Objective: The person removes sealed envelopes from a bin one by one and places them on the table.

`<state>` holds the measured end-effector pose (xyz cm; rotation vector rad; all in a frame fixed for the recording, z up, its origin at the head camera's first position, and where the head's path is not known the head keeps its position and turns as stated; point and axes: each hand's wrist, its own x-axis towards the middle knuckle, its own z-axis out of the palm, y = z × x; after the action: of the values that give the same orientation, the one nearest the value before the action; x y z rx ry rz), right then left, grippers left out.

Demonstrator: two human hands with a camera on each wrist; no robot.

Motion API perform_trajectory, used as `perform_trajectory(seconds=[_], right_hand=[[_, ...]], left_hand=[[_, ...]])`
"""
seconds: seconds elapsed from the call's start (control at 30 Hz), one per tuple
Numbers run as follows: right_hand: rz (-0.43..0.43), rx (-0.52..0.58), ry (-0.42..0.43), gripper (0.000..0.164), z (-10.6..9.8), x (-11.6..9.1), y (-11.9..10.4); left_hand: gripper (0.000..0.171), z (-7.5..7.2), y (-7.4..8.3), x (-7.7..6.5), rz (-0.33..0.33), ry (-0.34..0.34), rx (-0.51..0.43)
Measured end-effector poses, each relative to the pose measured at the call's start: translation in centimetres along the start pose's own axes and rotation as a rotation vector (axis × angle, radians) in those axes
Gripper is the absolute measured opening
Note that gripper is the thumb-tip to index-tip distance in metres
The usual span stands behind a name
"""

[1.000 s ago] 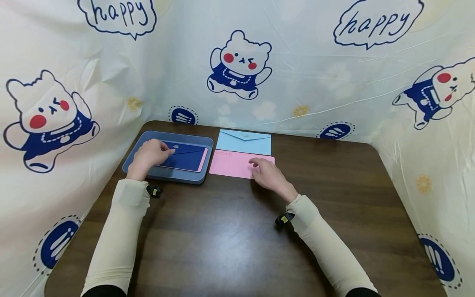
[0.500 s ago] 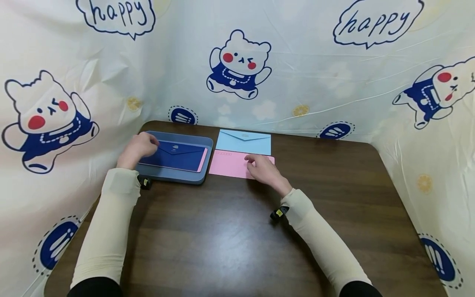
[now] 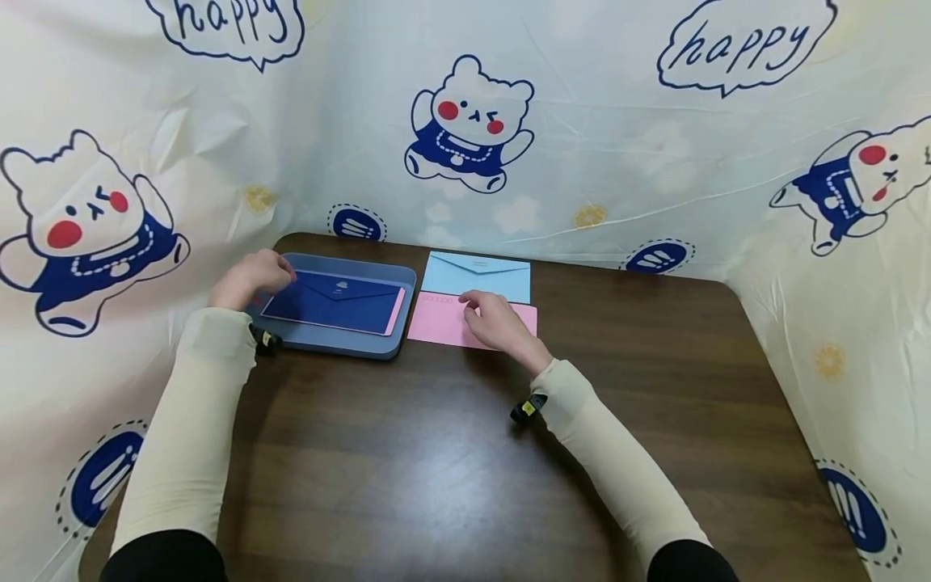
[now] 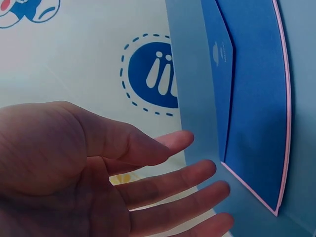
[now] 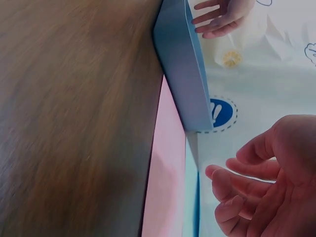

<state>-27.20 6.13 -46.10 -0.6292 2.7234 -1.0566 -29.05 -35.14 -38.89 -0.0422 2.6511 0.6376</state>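
My left hand (image 3: 250, 277) hovers over the left end of a blue-grey tray (image 3: 349, 347), fingers loose and nothing in them. Inside the tray lies a navy envelope (image 3: 334, 303) with its pointed flap facing up; a pink edge (image 4: 288, 98) shows from under it. Right of the tray, a pink envelope (image 3: 435, 322) lies flat in front of a light blue envelope (image 3: 483, 276). Above the pink one is my right hand (image 3: 498, 323), hiding part of it. In the right wrist view its fingers (image 5: 229, 210) curl loosely around nothing.
The dark brown wooden table (image 3: 436, 453) carries all of this. A white printed curtain (image 3: 596, 137) with cartoon bears hangs behind the table and along both sides, close to the tray's left end.
My left hand has moved left and back, off the navy envelope's middle toward the tray's left end. My right hand has drifted left over the pink envelope.
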Motion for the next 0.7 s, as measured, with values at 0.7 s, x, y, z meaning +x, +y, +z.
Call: perform_trajectory(seconds=[0.7], right_hand=[[-0.030,0.126,0.045,0.035,3.6,2.7,-6.0]], left_hand=[[0.051,-1.5,-1.6,1.4,-0.089,-0.184,-0.267]])
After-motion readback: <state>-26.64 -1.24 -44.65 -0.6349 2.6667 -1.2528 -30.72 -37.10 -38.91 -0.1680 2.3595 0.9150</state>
